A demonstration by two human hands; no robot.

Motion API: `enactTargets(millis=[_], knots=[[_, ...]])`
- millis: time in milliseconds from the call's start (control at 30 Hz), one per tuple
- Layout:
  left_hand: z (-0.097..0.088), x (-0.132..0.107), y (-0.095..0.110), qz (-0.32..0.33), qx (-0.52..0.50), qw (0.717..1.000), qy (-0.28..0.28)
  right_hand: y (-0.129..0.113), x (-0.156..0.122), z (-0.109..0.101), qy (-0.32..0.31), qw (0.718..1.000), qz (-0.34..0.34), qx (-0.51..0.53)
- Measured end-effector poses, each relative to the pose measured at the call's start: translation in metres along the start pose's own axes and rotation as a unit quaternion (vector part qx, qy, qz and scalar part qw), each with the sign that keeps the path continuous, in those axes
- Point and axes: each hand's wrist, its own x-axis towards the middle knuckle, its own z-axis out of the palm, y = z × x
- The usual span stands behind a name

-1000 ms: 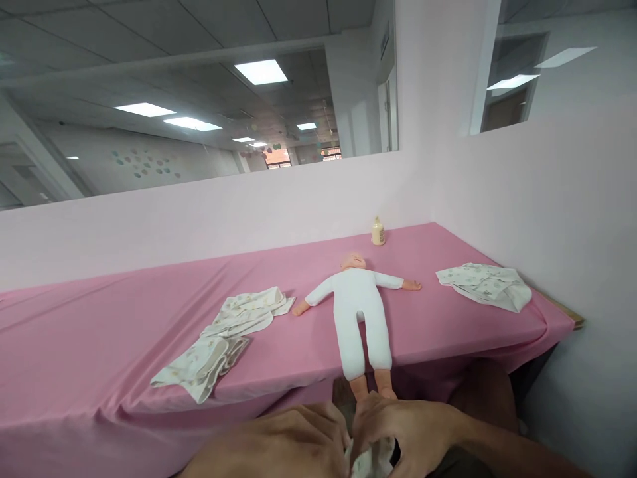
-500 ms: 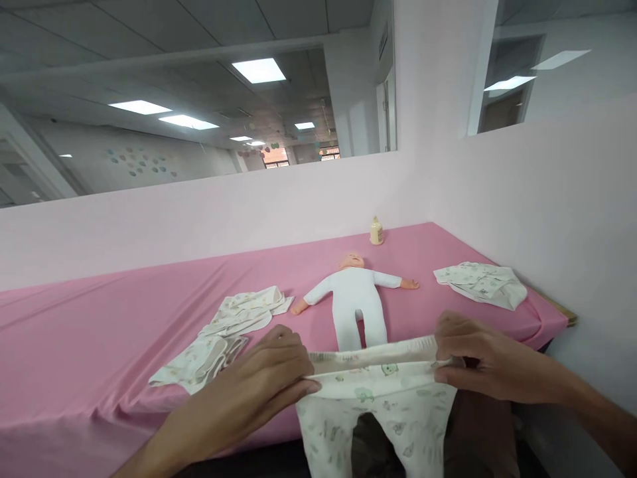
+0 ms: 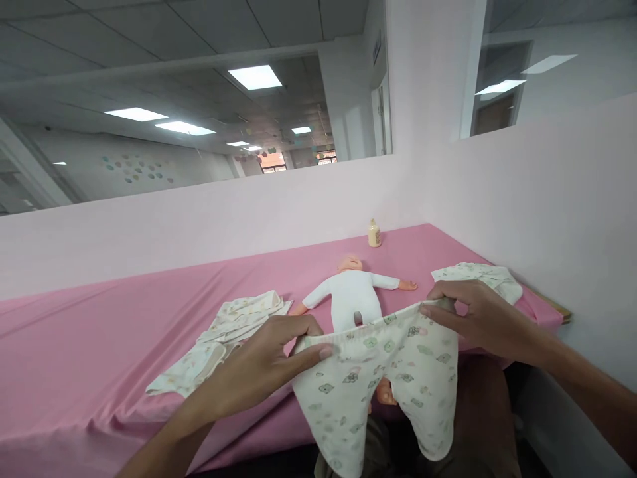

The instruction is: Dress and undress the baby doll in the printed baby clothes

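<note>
1. Pants (image 3: pixel 343 385) with a small print hang stretched between both hands, at the near side, in front of the doll (image 3: pixel 353 295).
2. Left hand (image 3: pixel 269 355): thumb and fingers clamp the left end of the waistband (image 3: pixel 371 326).
3. Right hand (image 3: pixel 480 318): thumb and fingers clamp its right end.
4. The white-suited doll lies face up on pink cloth (image 3: pixel 124 338), head far; its legs are mostly hidden, so I cannot tell whether the pants touch them.
5. Folded clothes (image 3: pixel 249 315) lie left, a garment (image 3: pixel 500 275) right, a bottle (image 3: pixel 374 236) far.
</note>
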Motion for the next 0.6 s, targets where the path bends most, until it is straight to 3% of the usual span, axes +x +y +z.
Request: enactTargets(millis=[167,300,467,600], knots=[[0.006,0.029,0.027,-0.064,-0.182,0.980,0.057,-0.020,0.013,-0.004,0.070,0.992,0.079,0.076],[0.016,0.048,0.047,-0.028,-0.255,0.965,0.050,-0.041,0.012,-0.005,0.056,0.980,0.076,0.174],[0.037,0.057,0.061,0.040,-0.263,0.964,0.001,-0.061,0.000,0.001,-0.002,0.988,0.040,0.151],[0.047,0.056,0.060,0.067,-0.231,0.971,-0.003,-0.057,-0.005,0.003,-0.011,0.995,0.053,0.083]])
